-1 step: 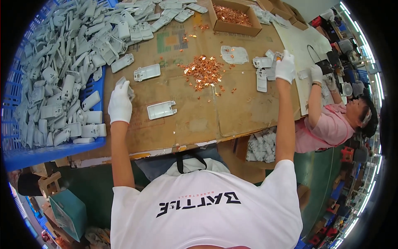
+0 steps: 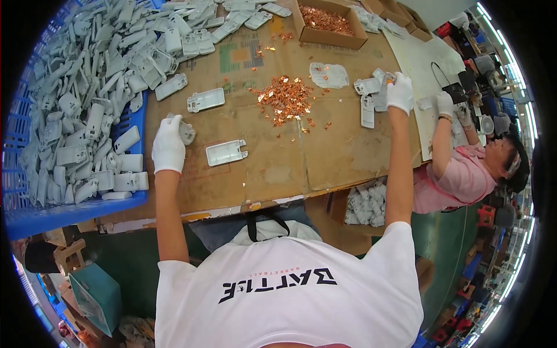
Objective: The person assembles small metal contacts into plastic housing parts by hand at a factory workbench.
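Note:
My left hand (image 2: 169, 146), in a white glove, is closed around a pale plastic casing (image 2: 187, 133) at the left of the cardboard-covered table. Just beyond it lie a casing with one notched end (image 2: 206, 100) and another plain one (image 2: 171, 86). A third casing (image 2: 224, 152) rests nearer to me. My right hand (image 2: 400, 94), gloved too, pinches at the edge of a casing (image 2: 380, 100) in a small overlapping group at the right; its fingers partly hide it. Between my hands spreads a loose heap of small copper-coloured metal clips (image 2: 284, 101).
A blue basket (image 2: 136, 130) heaped with casings fills the left. At the far side stands a carton (image 2: 333, 39) of copper pieces. A flattened clear plastic piece (image 2: 329, 76) lies near the heap. To the right, a person in pink (image 2: 458, 174) works with gloved hands.
My left hand has tilted its casing a little, so more of it shows to the right of my fingers. The right hand stays almost where it was.

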The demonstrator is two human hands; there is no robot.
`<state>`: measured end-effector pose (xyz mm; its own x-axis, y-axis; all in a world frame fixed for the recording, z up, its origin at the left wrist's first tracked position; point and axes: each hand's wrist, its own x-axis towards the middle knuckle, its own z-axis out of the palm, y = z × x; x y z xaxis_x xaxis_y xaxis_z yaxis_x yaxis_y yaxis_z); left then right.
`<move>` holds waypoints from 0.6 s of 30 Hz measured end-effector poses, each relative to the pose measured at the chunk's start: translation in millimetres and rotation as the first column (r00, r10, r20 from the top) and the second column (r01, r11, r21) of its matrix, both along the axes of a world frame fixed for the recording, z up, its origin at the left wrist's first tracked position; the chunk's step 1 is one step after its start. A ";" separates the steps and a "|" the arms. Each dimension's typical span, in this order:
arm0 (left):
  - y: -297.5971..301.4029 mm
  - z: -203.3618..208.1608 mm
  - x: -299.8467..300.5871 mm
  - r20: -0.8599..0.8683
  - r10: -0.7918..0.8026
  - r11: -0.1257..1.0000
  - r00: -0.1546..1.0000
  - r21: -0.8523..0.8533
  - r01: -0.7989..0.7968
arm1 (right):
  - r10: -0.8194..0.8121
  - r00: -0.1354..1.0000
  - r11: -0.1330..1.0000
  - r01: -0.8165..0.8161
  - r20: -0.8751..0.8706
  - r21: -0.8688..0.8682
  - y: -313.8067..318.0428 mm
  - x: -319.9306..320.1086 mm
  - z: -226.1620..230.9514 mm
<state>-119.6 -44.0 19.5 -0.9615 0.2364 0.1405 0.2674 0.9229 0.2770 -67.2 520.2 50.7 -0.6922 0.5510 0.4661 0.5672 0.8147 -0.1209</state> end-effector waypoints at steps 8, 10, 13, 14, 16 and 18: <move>7.6 23.6 10.1 -0.278 -0.295 0.948 0.914 -0.204 0.244 | 0.175 0.977 0.979 -0.186 -0.118 -0.087 -1.0 1.7 5.5; -7.9 17.7 8.4 -0.056 -0.194 0.974 0.979 -0.133 0.186 | 0.367 0.926 0.877 -0.374 -0.083 -0.301 -112.0 23.5 7.7; 0.9 23.7 6.9 0.279 -0.083 0.985 0.957 -0.119 0.121 | 0.585 0.782 0.678 -0.618 -0.217 -0.398 -219.4 81.5 -26.2; -1.3 23.4 10.8 0.360 -0.015 1.000 0.933 -0.009 0.020 | 0.507 0.841 0.700 -0.529 -0.188 -0.480 -238.7 86.9 -28.9; -4.8 15.9 21.0 0.448 0.029 0.993 0.894 0.088 -0.076 | 0.413 0.899 0.715 -0.419 -0.147 -0.560 -253.6 92.8 -32.5; -8.8 -1.3 38.5 0.296 -0.027 0.734 0.955 0.655 -0.182 | 0.331 0.936 0.774 -0.342 -0.120 -0.533 -260.3 92.1 -38.1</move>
<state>-81.1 -52.7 18.1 -0.9941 0.1041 -0.0320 0.0222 0.4818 0.8760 24.8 259.8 12.6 -0.8751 0.4493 0.1800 0.2622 0.7527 -0.6038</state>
